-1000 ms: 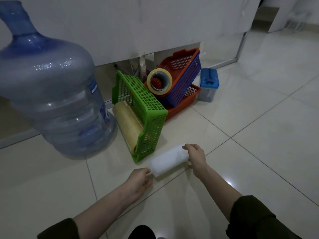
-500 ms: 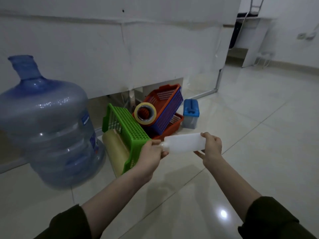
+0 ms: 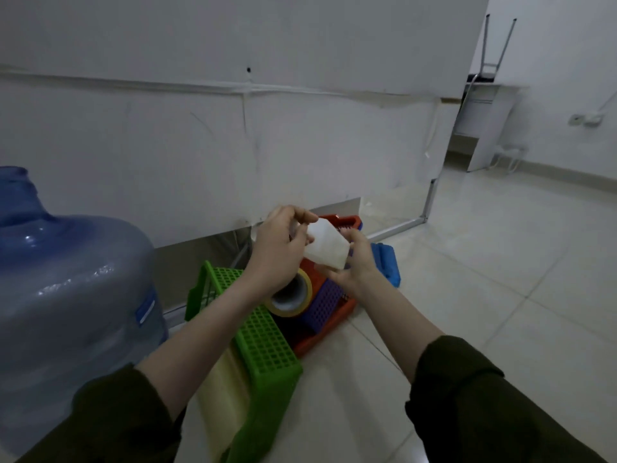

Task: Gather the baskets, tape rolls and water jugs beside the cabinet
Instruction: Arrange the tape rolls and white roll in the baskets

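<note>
A large white flat panel (image 3: 233, 145) fills the upper and centre frame. A horizontal seam crosses it, and a small dark hole (image 3: 248, 69) sits at upper centre. A thin metal frame post (image 3: 430, 198) edges the panel at centre right. A glossy pale tiled floor (image 3: 500, 312) with thin grout lines covers the lower right. At upper right stands a white desk (image 3: 485, 128), with grey metal tube legs (image 3: 497, 41) above it. The white wall (image 3: 567, 61) there carries a socket (image 3: 582, 120). Lighting is dim.

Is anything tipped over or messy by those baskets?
Yes. The green basket lies tipped on its side on the floor. The blue basket leans crookedly on an orange basket, with a tape roll resting against it. Nothing looks spilled or broken.
</note>
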